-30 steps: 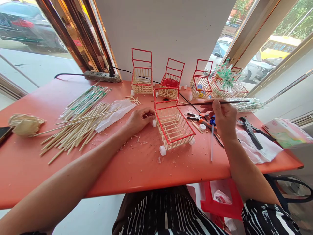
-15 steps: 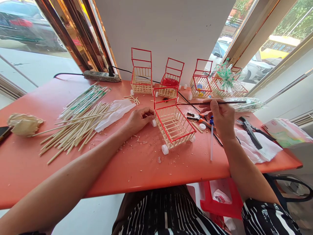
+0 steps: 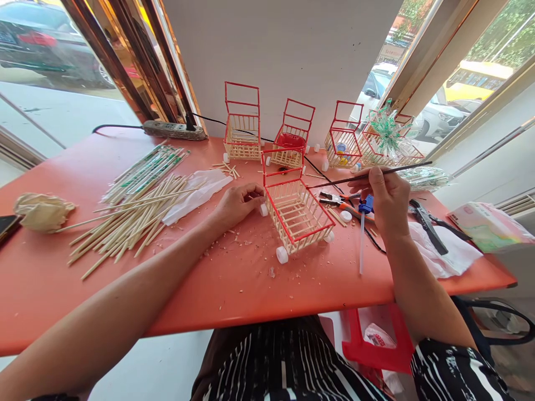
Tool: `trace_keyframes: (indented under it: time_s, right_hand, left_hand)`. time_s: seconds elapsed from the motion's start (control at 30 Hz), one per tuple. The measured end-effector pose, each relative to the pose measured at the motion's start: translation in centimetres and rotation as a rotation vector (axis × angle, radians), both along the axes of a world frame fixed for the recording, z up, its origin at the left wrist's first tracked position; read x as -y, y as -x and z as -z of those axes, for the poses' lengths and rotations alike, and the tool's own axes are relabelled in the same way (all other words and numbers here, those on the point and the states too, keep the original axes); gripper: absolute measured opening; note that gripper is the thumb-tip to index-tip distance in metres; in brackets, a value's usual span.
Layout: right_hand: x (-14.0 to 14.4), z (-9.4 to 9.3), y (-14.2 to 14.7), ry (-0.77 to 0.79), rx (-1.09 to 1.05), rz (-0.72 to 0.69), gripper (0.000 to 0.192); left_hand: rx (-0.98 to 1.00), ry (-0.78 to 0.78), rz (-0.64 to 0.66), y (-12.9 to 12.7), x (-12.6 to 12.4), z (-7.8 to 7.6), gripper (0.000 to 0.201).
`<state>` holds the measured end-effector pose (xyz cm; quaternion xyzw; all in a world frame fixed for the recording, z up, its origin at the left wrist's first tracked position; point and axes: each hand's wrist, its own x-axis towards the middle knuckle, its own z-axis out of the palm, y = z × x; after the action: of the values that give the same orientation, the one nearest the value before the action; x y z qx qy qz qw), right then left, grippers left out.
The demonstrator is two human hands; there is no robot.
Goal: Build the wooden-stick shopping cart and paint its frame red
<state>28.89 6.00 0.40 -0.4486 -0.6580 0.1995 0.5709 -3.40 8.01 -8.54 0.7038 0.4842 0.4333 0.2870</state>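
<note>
A miniature shopping cart [image 3: 314, 233] made of small wooden sticks stands before me, with red rails, a red handle and white cap-like wheels. My left hand [image 3: 240, 201] is closed at its rear left side, fingers at the frame near a wheel [image 3: 263, 210]; the fingertips are partly hidden. In my right hand [image 3: 387, 192] a thin dark stick [image 3: 339, 181], perhaps a slim brush, is pinched between thumb and fingers. Its left tip reaches the rear right corner of the red rail; contact is not certain. Below that hand stands a blue-topped object with a clear tube [image 3: 361, 245].
Similar carts [image 3: 242, 136] line the wall. Loose wooden sticks [image 3: 121, 228] and wrapped ones [image 3: 144, 172] lie left, beside a power strip [image 3: 173, 130]. Orange-handled pliers [image 3: 338, 199], black pliers [image 3: 430, 225], tissue and a tissue pack [image 3: 491, 225] lie right.
My right hand has shifted slightly right, and the dark stick has tilted, its left tip lower and its right end higher. My left hand and the cart have stayed put.
</note>
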Motion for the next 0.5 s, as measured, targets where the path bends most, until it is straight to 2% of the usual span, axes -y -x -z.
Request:
trace_keyframes:
  time_s: [0.27, 0.5]
  right_hand:
    - [-0.2, -0.2, -0.9, -0.077, -0.004, 0.058, 0.041]
    - [1.3, -1.1, -0.5, -0.206, 0.089, 0.039, 0.04]
  left_hand:
    - [0.009, 0.006, -0.006, 0.0, 0.0, 0.0, 0.028]
    - [0.002, -0.007, -0.003, -0.1, 0.2, -0.2, 0.027]
